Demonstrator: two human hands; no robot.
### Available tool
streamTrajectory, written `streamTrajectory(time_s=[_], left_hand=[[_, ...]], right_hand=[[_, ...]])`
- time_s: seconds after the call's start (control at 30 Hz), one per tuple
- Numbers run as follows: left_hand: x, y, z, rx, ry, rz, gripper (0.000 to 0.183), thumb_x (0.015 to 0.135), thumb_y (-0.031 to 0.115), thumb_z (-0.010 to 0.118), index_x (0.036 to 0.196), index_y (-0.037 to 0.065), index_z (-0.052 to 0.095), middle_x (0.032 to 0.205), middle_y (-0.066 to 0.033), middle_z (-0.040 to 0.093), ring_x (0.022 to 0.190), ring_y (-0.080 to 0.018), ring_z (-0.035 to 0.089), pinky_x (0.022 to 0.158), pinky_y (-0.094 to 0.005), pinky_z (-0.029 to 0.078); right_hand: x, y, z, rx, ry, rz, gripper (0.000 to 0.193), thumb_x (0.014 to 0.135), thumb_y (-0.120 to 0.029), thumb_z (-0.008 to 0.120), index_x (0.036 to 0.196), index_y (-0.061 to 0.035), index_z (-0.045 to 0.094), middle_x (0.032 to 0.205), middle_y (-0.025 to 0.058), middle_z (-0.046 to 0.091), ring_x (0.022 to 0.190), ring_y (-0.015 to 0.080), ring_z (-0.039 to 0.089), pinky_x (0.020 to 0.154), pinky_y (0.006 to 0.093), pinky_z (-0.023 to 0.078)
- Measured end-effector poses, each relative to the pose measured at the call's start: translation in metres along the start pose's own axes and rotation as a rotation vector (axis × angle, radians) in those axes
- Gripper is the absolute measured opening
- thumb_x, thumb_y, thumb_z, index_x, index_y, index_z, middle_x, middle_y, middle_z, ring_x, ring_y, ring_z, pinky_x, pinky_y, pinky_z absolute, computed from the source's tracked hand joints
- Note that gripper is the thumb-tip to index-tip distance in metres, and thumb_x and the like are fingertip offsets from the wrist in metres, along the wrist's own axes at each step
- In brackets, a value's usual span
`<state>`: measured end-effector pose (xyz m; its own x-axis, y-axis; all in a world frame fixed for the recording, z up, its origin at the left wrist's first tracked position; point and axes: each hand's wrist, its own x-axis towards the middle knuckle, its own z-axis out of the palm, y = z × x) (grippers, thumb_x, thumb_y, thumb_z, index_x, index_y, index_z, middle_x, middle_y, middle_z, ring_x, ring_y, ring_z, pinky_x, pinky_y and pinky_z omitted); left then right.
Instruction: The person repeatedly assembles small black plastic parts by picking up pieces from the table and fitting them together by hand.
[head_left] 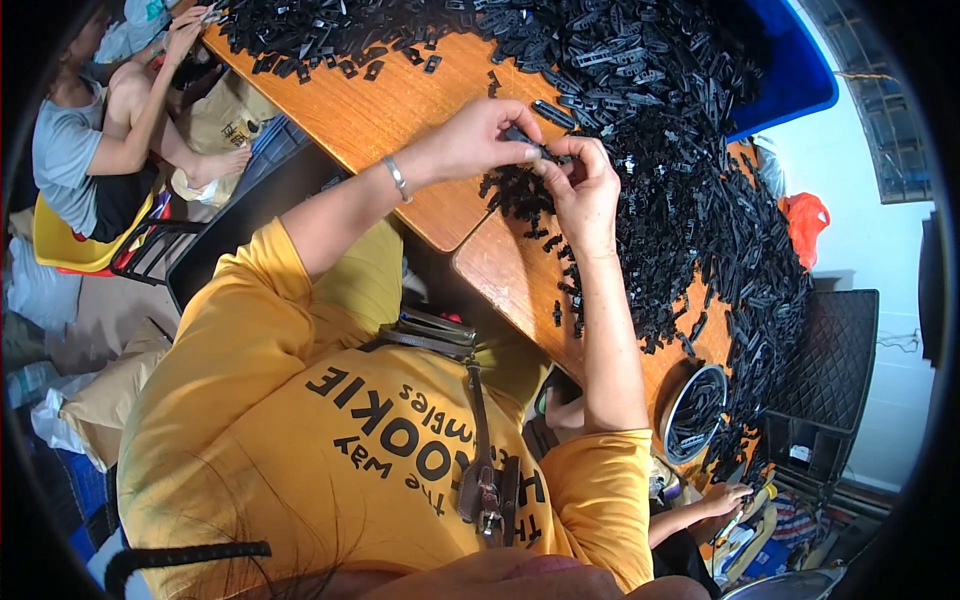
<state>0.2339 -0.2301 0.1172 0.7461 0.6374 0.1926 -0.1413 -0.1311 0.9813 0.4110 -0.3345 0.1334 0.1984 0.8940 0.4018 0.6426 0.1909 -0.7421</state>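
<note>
Above the wooden table [430,215], my left hand [478,140], with a metal bracelet at the wrist, pinches a small black plastic part [518,136]. My right hand [585,188] meets it, thumb and fingertips pressed together at the part's other end. Whatever the right fingertips grip is mostly hidden behind them. Just beyond both hands lies a long black plastic piece [553,114]. Small black clip-like parts [520,195] are scattered under and beside my hands, next to a large heap of black parts [650,190].
A blue bin [790,95] tips toward the heap at the far right. A metal bowl [668,420] of black strips stands at the right edge. One person [75,150] sits at left on a yellow chair [70,235]; another person's hand [728,497] works at lower right.
</note>
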Motion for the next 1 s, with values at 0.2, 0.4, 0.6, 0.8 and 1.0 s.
streamTrajectory(time_s=[0.2,0.4,0.6,0.8,1.0], left_hand=[[-0.044,0.001,-0.002,0.185,0.061,0.057,0.019,0.094,-0.002,0.068,0.113,0.000,0.066,0.098,0.0009,0.067,0.086,-0.0049,0.062,0.076,-0.0220,0.053],[-0.106,0.027,-0.082,0.255,-0.150,-0.182,0.023,0.091,-0.001,0.072,0.114,0.002,0.070,0.102,-0.0025,0.071,0.092,-0.0117,0.066,0.082,-0.0277,0.054],[-0.117,0.062,-0.124,0.847,-0.171,-0.100,0.026,0.087,0.002,0.075,0.112,0.003,0.069,0.109,-0.0092,0.071,0.104,-0.0253,0.069,0.087,-0.0347,0.056],[-0.002,0.009,-0.063,0.823,0.049,0.172,0.023,0.091,0.008,0.072,0.113,0.003,0.069,0.111,-0.0137,0.071,0.102,-0.0306,0.070,0.089,-0.0378,0.057],[0.118,-0.040,-0.001,1.094,0.055,0.230,0.024,0.089,0.013,0.074,0.112,0.007,0.071,0.114,-0.0137,0.071,0.111,-0.0348,0.067,0.096,-0.0443,0.054]], right_hand=[[-0.017,0.002,0.030,0.052,-0.221,0.321,0.027,0.082,-0.015,0.087,0.102,-0.0023,0.073,0.086,0.0102,0.074,0.074,0.0213,0.071,0.071,0.0348,0.056],[-0.021,-0.031,0.075,0.341,-0.622,0.431,0.029,0.087,-0.022,0.085,0.104,-0.0017,0.073,0.084,0.0101,0.074,0.074,0.0200,0.070,0.071,0.0355,0.056],[0.019,0.014,0.022,-0.496,-0.197,-0.064,0.015,0.090,-0.018,0.074,0.098,-0.0059,0.076,0.098,0.0199,0.073,0.086,0.0370,0.074,0.074,0.0448,0.059],[0.046,0.063,0.033,-0.866,-0.394,-0.011,0.020,0.084,-0.008,0.066,0.101,-0.0158,0.075,0.107,0.0167,0.071,0.090,0.0370,0.074,0.077,0.0460,0.060],[0.048,0.075,0.032,-0.884,-0.459,-0.105,0.009,0.086,-0.006,0.064,0.093,-0.0060,0.069,0.103,0.0187,0.070,0.084,0.0369,0.074,0.074,0.0462,0.060]])
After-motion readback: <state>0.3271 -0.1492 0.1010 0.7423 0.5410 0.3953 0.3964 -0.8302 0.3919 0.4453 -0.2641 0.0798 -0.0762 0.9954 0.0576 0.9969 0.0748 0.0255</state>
